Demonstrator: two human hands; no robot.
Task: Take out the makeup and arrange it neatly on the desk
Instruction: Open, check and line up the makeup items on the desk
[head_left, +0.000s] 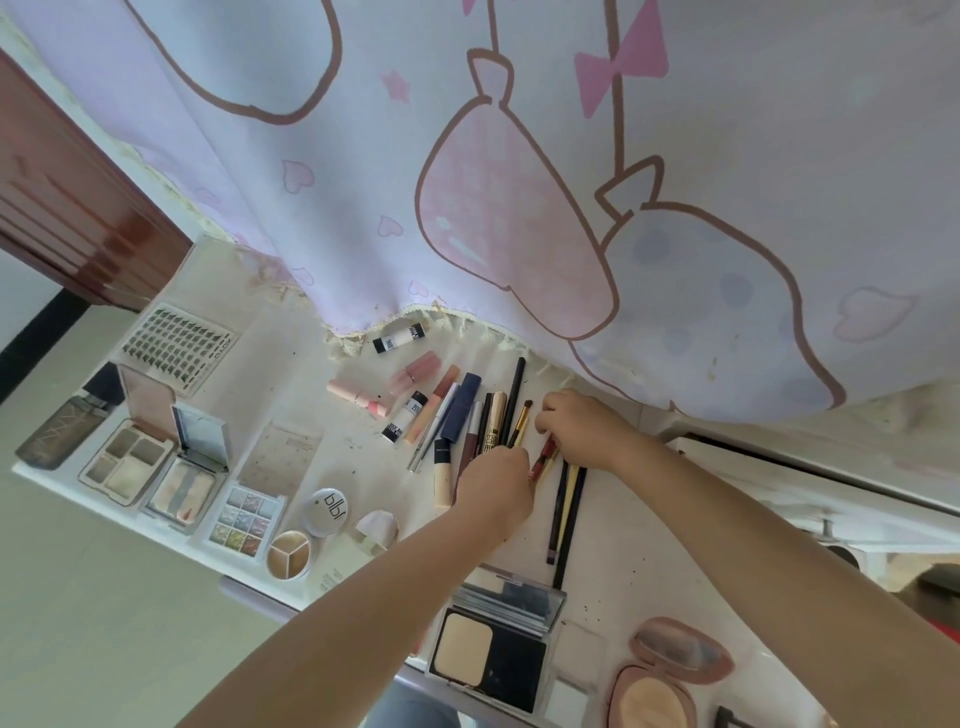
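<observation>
Both hands are over the white tabletop (613, 525), close together among a row of thin makeup sticks. The left hand (496, 486) has its fingers curled down at the lower ends of the mascara (496, 415) and the small brush (521, 422); whether it really pinches one of them I cannot tell. The right hand (582, 428) holds a red lip pencil (540, 460) with bent fingers. Two dark pencils (563, 519) lie just beside it. Open palettes (156, 467) stand in a row at the left, and a black powder compact (491, 652) lies near the front edge.

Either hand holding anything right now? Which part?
Right hand: fingers pinch a red lip pencil at its upper end. Left hand: curled over the brush row; hold cannot be told.
</observation>
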